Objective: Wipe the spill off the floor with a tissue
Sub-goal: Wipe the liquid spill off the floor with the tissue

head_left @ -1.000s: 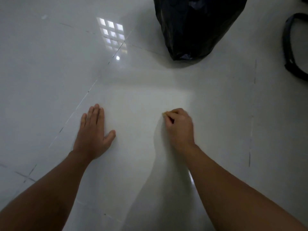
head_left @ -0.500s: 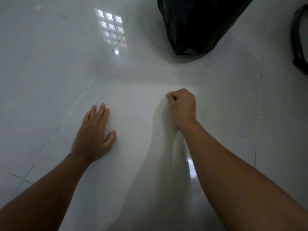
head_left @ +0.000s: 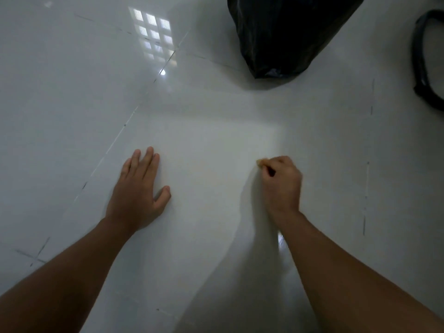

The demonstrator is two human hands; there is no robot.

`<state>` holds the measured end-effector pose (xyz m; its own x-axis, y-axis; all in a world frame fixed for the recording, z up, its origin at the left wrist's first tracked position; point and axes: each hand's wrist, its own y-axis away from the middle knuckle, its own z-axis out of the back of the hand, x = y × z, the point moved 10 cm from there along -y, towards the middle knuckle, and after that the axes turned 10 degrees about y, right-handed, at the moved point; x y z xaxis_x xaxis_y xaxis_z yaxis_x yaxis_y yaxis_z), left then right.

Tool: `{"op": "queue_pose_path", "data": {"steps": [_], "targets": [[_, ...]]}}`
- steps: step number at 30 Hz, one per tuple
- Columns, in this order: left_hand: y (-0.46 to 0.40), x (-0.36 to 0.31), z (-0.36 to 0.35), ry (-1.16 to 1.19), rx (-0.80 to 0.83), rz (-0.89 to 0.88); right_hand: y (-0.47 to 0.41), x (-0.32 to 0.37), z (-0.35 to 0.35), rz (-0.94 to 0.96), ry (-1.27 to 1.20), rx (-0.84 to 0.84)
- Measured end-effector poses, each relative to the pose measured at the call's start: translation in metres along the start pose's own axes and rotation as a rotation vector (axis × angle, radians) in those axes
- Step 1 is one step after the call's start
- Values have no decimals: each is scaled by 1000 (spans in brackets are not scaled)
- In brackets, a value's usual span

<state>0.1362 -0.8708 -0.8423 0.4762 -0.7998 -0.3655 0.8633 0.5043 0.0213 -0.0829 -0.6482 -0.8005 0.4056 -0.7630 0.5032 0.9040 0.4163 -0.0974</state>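
My left hand [head_left: 139, 188] lies flat on the glossy white tile floor [head_left: 72, 92], palm down with the fingers together and the thumb out. My right hand [head_left: 281, 183] is a closed fist pressed to the floor to the right of it. A small yellowish scrap, the tissue [head_left: 260, 162], peeks out at the fingertips; most of it is hidden inside the fist. No spill stands out on the shiny tiles around the fist.
A black plastic bag [head_left: 288, 32] sits on the floor ahead, beyond my right hand. A black strap or loop [head_left: 422, 63] lies at the far right edge. A window reflection [head_left: 153, 34] gleams on the tiles at upper left.
My right fist pushed forward across the floor half a second ago and has now pulled back toward me. My left hand has stayed planted in place.
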Motion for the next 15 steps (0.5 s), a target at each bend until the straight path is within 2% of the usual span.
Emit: {"op": "queue_pose_path", "data": {"steps": [3, 4, 5, 6, 8, 10, 12, 15], "targets": [[0, -1, 1, 2, 20, 8, 108, 71, -32, 544, 16, 370], [1, -1, 2, 5, 22, 11, 134, 74, -28, 628, 21, 440], [1, -2, 2, 9, 26, 11, 139, 64, -19, 615, 12, 433], [2, -3, 1, 14, 29, 12, 126, 42, -4, 500, -4, 342], [3, -3, 1, 13, 26, 11, 86, -25, 36, 108, 43, 45], [2, -2, 1, 12, 15, 6, 61, -73, 66, -158, 129, -100], [2, -2, 0, 9, 11, 4, 61, -78, 66, -199, 164, -106], [1, -2, -1, 3, 22, 5, 101, -20, 28, -64, 102, -32]]}}
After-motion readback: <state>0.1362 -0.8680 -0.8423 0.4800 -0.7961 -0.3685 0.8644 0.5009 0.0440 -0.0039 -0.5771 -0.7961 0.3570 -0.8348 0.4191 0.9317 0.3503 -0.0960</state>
